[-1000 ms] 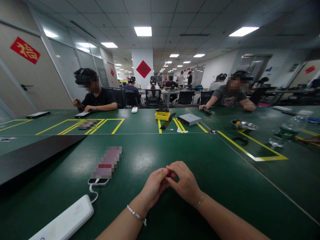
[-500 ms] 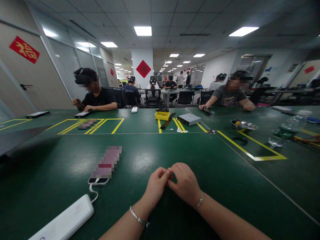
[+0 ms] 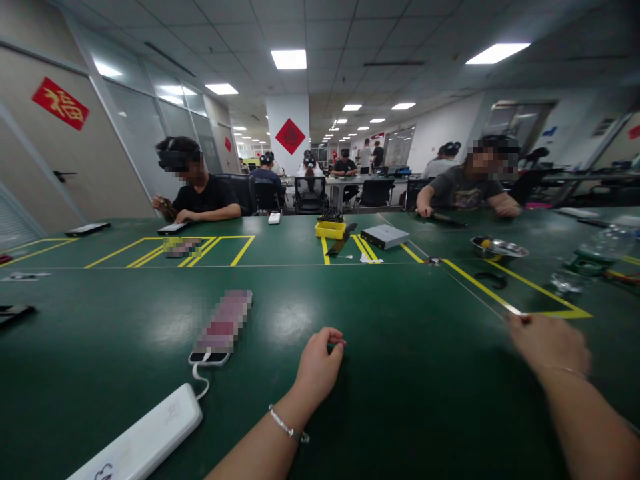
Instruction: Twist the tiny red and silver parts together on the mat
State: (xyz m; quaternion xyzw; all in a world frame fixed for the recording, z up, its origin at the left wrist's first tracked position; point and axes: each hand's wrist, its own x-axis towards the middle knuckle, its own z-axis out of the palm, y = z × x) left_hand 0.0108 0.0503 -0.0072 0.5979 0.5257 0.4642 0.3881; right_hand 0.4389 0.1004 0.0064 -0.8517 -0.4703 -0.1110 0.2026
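At the far left of my feed a dark flat thing (image 3: pixel 15 314) pokes in on the green desk (image 3: pixel 400 373), too cut off for me to name. Next is a white power bank (image 3: pixel 145 433) down front, its white cable (image 3: pixel 196 373) running up to a partly pixelated phone (image 3: pixel 225 327).

Around the middle I've got the left hand (image 3: pixel 320 363), fingers curled, thumb and index tips close together. So that grip looks like a loose pinch, but honestly I can't tell if something small is tucked in there. Closest item to it is the phone, off to its left. Way beyond, near the far edge, I see a yellow bin (image 3: pixel 330 232) with black stuff in it, a dark strip (image 3: pixel 341 241) and a grey box (image 3: pixel 384 235).

Over on the right there's a yellow tape outline (image 3: pixel 475 282) with a black curved piece (image 3: pixel 495 280) lying inside and a metal bowl (image 3: pixel 517 251) just past it. My right hand (image 3: pixel 553 343) is stretched out to the outline's near corner, back of the hand up. Can't tell if it touches the tape, and with the thumb hidden I can't tell if that grip is closed on anything. Last up, a clear bottle with a green label (image 3: pixel 595 257), right of the bowl
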